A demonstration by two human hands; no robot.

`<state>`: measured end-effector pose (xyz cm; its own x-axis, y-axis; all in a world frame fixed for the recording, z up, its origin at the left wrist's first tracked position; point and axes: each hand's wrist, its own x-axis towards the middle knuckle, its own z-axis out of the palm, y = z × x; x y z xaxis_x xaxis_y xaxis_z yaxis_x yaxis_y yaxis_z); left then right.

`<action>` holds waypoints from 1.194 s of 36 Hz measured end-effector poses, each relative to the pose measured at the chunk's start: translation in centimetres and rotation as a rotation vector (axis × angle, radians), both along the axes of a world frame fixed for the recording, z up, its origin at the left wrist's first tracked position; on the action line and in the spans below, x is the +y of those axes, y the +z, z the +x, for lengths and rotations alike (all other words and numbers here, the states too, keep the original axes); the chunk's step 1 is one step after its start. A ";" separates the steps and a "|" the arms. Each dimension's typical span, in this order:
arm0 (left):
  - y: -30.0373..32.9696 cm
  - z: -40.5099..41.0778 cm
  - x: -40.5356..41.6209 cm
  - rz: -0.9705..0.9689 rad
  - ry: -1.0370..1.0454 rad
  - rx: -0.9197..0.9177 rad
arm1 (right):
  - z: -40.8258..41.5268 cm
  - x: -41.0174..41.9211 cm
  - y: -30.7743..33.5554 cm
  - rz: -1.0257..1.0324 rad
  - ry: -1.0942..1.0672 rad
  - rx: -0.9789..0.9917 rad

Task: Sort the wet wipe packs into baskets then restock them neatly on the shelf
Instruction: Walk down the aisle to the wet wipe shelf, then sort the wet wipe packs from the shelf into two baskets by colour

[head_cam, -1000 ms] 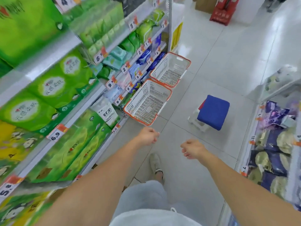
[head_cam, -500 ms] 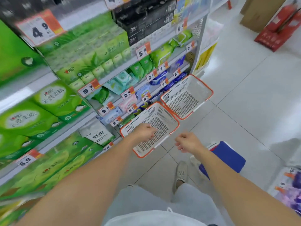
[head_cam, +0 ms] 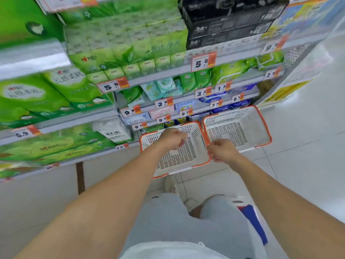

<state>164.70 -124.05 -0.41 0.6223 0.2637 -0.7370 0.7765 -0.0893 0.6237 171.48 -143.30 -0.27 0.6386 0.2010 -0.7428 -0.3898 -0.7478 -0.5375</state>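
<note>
Two empty white baskets with orange rims stand on the floor against the shelf foot: a near basket (head_cam: 179, 161) and a far basket (head_cam: 237, 128) to its right. My left hand (head_cam: 172, 139) hovers over the near basket, fingers curled, holding nothing. My right hand (head_cam: 222, 150) hangs loosely curled above the near basket's right rim, also without anything in it. Small wet wipe packs (head_cam: 162, 88) in pale green, blue and pink fill the lower shelf rows (head_cam: 186, 103) just behind the baskets.
Large green tissue packs (head_cam: 56, 94) fill the shelves on the left, black boxes (head_cam: 229, 21) sit top right. A blue-topped stool (head_cam: 253, 219) stands behind my right leg. White tiled floor (head_cam: 308, 156) stretches to the right. My feet are just before the near basket.
I have stepped up to the baskets and turned toward the shelf. Both hands moved forward and now hang over the near basket; the stool went from ahead of me to beside my leg.
</note>
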 end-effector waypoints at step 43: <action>-31.4 11.3 0.1 0.185 0.792 -0.688 | 20.4 8.5 -31.6 0.740 0.673 -0.350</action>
